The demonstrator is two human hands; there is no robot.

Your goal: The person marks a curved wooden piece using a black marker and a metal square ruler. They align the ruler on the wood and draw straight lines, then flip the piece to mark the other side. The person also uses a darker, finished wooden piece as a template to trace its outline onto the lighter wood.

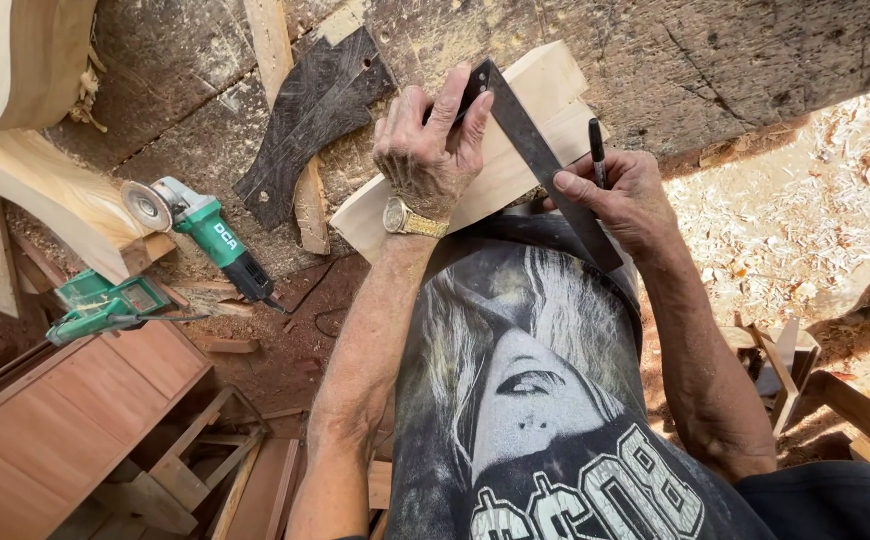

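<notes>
A pale wooden block [515, 160] lies on a rough, dark workbench [655, 60]. My left hand [430, 145], with a gold watch on its wrist, presses a dark metal square ruler [540, 160] flat against the block. My right hand [620, 195] rests on the ruler's lower arm and holds a black pen [596, 150] upright between its fingers. The ruler's long arm runs diagonally down toward my body.
A green angle grinder [200, 225] lies at the left of the bench beside a dark curved wooden template [315, 110]. A second green power tool [100, 305] sits on a brown cabinet [65, 420]. Curved pale timber [45, 190] is at far left. Wood shavings [815, 210] cover the ground at right.
</notes>
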